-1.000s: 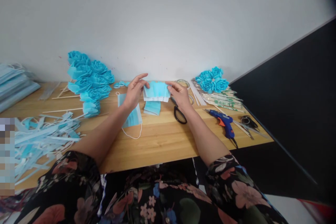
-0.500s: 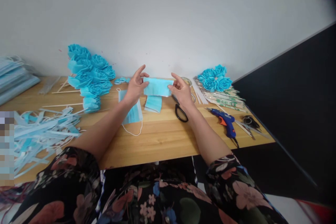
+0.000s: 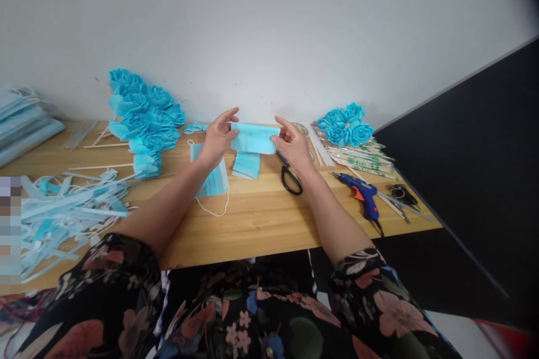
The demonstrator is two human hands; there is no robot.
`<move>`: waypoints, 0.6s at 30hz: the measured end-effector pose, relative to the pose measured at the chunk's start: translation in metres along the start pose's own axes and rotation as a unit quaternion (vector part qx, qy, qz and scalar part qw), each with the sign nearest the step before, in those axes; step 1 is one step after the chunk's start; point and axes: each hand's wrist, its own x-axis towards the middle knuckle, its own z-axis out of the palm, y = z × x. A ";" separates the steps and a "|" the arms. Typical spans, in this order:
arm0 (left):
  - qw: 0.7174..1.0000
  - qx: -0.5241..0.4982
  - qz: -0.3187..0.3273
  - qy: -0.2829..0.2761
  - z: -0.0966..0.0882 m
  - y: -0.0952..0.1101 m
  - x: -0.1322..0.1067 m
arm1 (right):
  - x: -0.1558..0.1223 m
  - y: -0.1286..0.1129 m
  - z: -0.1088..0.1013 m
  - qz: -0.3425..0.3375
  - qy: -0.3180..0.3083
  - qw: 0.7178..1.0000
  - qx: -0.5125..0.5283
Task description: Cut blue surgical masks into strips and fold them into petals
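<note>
My left hand [image 3: 218,137] and my right hand [image 3: 292,146] hold a blue piece of mask fabric [image 3: 254,138] stretched between them, a little above the wooden table [image 3: 252,219]. Each hand pinches one end with thumb and fingers. Below the piece lies a smaller folded blue piece [image 3: 246,165]. A whole face mask [image 3: 210,178] with white ear loops lies under my left wrist. Black-handled scissors [image 3: 289,175] rest just under my right hand.
Blue fabric roses on sticks [image 3: 141,118] lie at the back left, more roses [image 3: 345,124] at the back right over packed chopsticks [image 3: 364,161]. A blue glue gun [image 3: 362,195] is at the right. Cut mask strips [image 3: 63,210] pile at the left, stacked masks [image 3: 23,129] beyond.
Both hands lifted the blue piece slightly off the table and pulled it out flat; the white layer seen under it a second ago no longer shows.
</note>
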 end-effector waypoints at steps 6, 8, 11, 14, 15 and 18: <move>0.956 0.257 0.128 -0.062 0.010 0.030 -0.004 | -0.008 -0.012 0.008 -0.023 -0.035 0.999 -0.022; 0.934 0.302 0.161 -0.102 0.017 0.040 -0.007 | -0.011 -0.016 0.012 -0.024 -0.050 0.998 -0.036; 0.918 0.332 0.157 -0.153 0.024 0.047 -0.010 | -0.015 -0.022 0.016 -0.029 -0.062 0.996 -0.050; 0.920 0.339 0.116 -0.160 0.025 0.048 -0.011 | -0.016 -0.027 0.017 -0.026 -0.067 0.997 -0.038; 0.928 0.325 0.093 -0.156 0.025 0.047 -0.011 | -0.016 -0.028 0.016 -0.022 -0.065 0.997 -0.026; 0.969 0.214 -0.007 -0.122 0.026 0.048 -0.010 | -0.014 -0.028 0.014 -0.006 -0.050 0.998 0.023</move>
